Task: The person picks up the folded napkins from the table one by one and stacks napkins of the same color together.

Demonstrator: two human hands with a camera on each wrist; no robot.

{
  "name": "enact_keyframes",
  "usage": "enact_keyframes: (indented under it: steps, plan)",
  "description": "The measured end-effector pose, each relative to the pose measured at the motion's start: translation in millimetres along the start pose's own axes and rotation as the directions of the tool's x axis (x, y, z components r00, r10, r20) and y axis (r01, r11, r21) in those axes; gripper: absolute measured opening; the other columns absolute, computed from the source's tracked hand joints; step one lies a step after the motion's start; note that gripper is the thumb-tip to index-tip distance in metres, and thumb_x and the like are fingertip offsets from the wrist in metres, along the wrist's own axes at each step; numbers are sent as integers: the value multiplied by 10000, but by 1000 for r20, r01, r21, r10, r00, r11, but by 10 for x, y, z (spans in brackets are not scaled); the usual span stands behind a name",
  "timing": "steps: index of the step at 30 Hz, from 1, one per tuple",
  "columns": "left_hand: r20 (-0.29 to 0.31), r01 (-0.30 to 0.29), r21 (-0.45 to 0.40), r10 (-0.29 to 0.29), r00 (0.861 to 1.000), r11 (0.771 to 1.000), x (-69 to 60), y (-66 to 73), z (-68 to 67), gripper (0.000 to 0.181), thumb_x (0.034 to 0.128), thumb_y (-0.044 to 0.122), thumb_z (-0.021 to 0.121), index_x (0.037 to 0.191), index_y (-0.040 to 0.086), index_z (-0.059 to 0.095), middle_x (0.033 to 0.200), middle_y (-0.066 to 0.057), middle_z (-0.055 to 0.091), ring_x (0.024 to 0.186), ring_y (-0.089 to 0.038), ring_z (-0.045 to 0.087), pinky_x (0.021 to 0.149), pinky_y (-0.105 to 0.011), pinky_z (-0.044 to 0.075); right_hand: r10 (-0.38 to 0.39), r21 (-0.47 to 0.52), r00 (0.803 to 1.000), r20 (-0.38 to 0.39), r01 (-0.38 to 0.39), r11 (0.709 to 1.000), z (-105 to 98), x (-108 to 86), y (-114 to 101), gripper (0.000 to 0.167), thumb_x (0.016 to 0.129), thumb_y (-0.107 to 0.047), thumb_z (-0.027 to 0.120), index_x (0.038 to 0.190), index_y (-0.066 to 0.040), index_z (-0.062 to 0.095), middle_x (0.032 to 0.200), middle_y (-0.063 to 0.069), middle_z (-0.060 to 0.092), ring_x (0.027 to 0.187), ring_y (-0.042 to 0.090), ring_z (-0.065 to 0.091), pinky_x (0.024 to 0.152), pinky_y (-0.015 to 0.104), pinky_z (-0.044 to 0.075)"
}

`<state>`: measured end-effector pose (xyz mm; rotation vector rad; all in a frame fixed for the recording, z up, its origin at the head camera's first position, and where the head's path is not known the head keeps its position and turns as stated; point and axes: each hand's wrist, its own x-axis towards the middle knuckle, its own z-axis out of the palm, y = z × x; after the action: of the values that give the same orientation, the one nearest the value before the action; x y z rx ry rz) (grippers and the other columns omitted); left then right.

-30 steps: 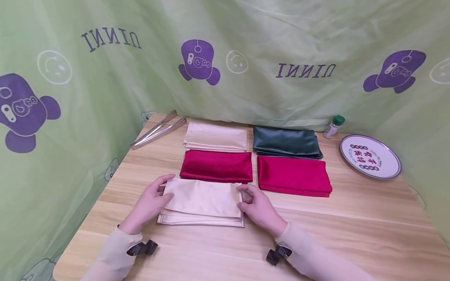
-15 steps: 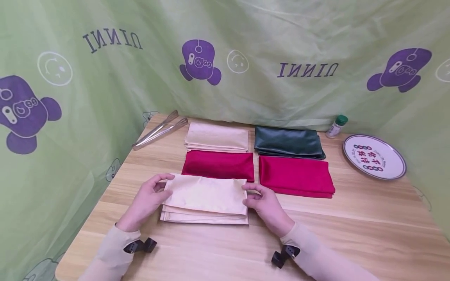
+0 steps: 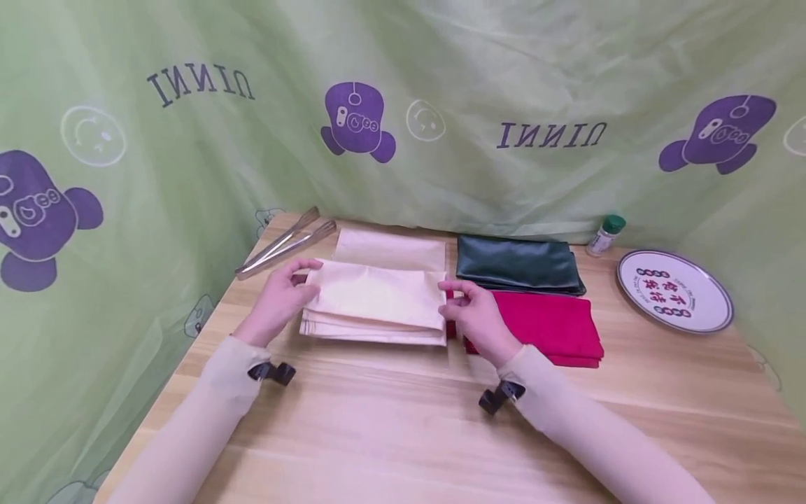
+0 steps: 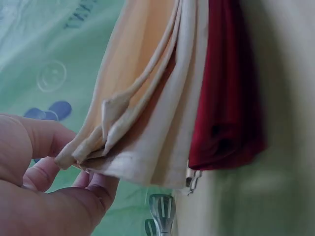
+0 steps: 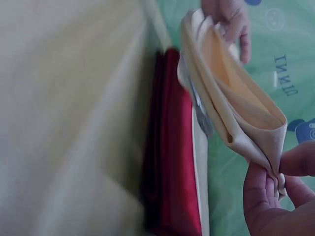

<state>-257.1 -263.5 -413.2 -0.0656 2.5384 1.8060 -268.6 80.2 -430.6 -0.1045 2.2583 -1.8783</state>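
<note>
The held cloth [image 3: 378, 297] was plain cream, one satin cloth [image 3: 550, 325] solid crimson and another satin cloth [image 3: 519, 264] dark green. The white plate [image 3: 675, 292] had a dark rim and red characters, the bench [image 3: 378, 420] tan wood grain, and the pale green curtain [image 3: 460, 189] purple cartoon figures and white smiley faces.

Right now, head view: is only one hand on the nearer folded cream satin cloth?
No, the left hand and right hand pinch the nearer folded cream satin cloth at its opposite ends.
</note>
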Motion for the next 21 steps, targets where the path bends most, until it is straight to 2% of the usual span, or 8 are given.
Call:
enact_keyframes:
  steps: [3,6,9,11,13,15,18,21]
  plan:
    - [-26,4,-8,-5,1000,1000,289,26,2,515,848,-26,598,1348,64,510,1306,-161,505,1103,-315,533,855,-374,517,-19,-35,1000,-7,18,999,-7,268,-42,409,861,-24,680,1264,-74,630,1136,177,621,914,245,629,812,402,531]
    - [-54,13,-20,-14,998,1000,564,56,25,539,844,-49,585,1364,69,504,1325,-146,488,1103,-306,523,855,-376,512,-25,-57,999,-22,24,998,-12,510,-93,411,860,-20,662,1267,-68,630,1087,172,645,862,209,630,822,413,519]
    - [-90,9,-14,-10,996,1000,798,70,69,543,834,-77,571,1356,57,512,1347,-143,485,1120,-300,509,870,-382,503,-19,-81,999,-45,15,997,-25,715,-110,424,840,-3,644,1259,-64,634,1019,167,629,714,182,587,731,376,518]
    - [-115,-9,14,10,993,1000,937,78,97,540,816,-88,563,1339,41,526,1352,-158,495,1149,-316,505,905,-402,491,-18,-106,998,-65,11,994,-42,848,-109,432,824,8,637,1249,-67,639,1042,136,596,660,176,520,650,317,489]
    - [-134,-27,43,33,990,999,1062,78,126,533,797,-94,560,1315,29,542,1362,-169,502,1209,-333,492,970,-416,460,-17,-130,996,-88,6,992,-70,976,-96,449,803,19,630,1244,-66,641,1084,136,580,695,183,483,602,278,442]
    - [-141,-38,60,46,989,997,1171,68,158,531,787,-98,554,1306,15,546,1371,-187,502,1264,-346,470,1031,-414,418,-24,-150,994,-111,7,989,-95,1084,-92,459,791,23,625,1242,-58,641,1156,140,576,802,199,486,619,271,425]
    - [-151,-34,69,44,988,997,1303,36,205,524,785,-104,550,1297,8,553,1370,-190,509,1303,-327,449,1072,-393,380,-42,-168,991,-130,19,986,-118,1228,-74,470,774,35,613,1239,-31,638,1261,142,557,1012,222,462,758,282,423]
    - [-175,-26,65,37,984,998,1406,-9,251,508,781,-121,549,1273,3,570,1312,-186,534,1234,-299,485,1034,-367,409,-49,-182,990,-130,25,983,-113,1335,-44,475,767,42,601,1237,-19,634,1282,146,548,1082,247,442,842,308,408]
